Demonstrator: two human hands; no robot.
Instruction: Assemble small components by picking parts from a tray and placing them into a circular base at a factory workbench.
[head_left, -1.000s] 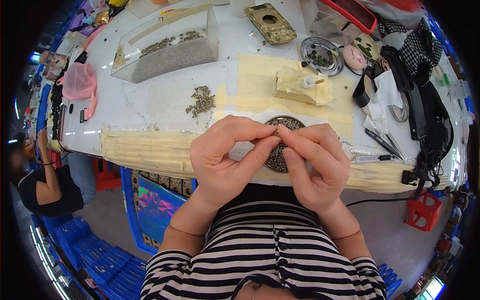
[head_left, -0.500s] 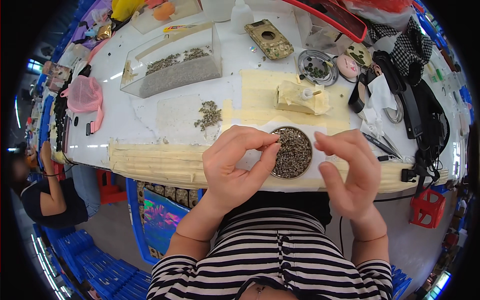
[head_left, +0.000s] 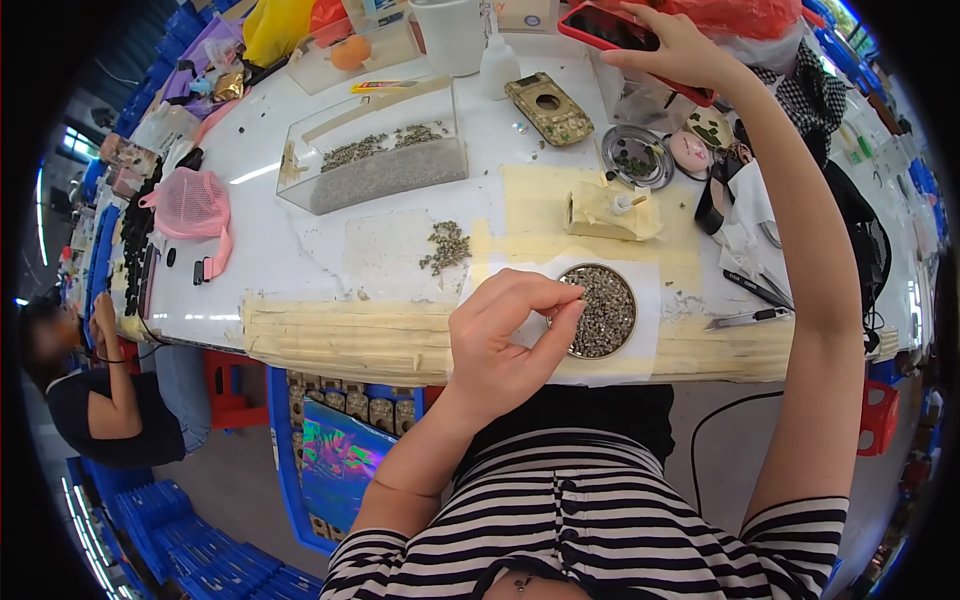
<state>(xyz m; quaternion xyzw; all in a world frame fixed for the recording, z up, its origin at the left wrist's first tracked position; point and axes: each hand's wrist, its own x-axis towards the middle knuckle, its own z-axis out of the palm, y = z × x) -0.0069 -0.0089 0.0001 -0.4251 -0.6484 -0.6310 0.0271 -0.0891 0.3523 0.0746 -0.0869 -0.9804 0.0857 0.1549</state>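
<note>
My left hand (head_left: 515,335) is pinched, thumb against forefinger, over the left rim of a round tin (head_left: 632,335) full of small grey-brown metallic pieces (head_left: 600,320). Whatever is between its fingertips is too small to make out. Far to the right, my right hand (head_left: 672,48) reaches over a red-edged phone (head_left: 605,27) with a dark screen. Its thumb lies on the phone's near edge and its fingers on the far edge. The phone rests on a clear plastic box (head_left: 640,100). White paper (head_left: 648,300) lies under the tin.
A clear tray (head_left: 375,180) of grey grains stands at left, near loose pieces (head_left: 445,247). Beyond the tin are a tape-covered block (head_left: 605,212), a camouflage model hull (head_left: 550,108), a round dish (head_left: 655,165) and a white bottle (head_left: 498,70). A craft knife (head_left: 745,318) lies right.
My right hand has gone from beside the tin up to the phone at the far right. My left hand stays pinched by the tin. The view has shifted slightly.
</note>
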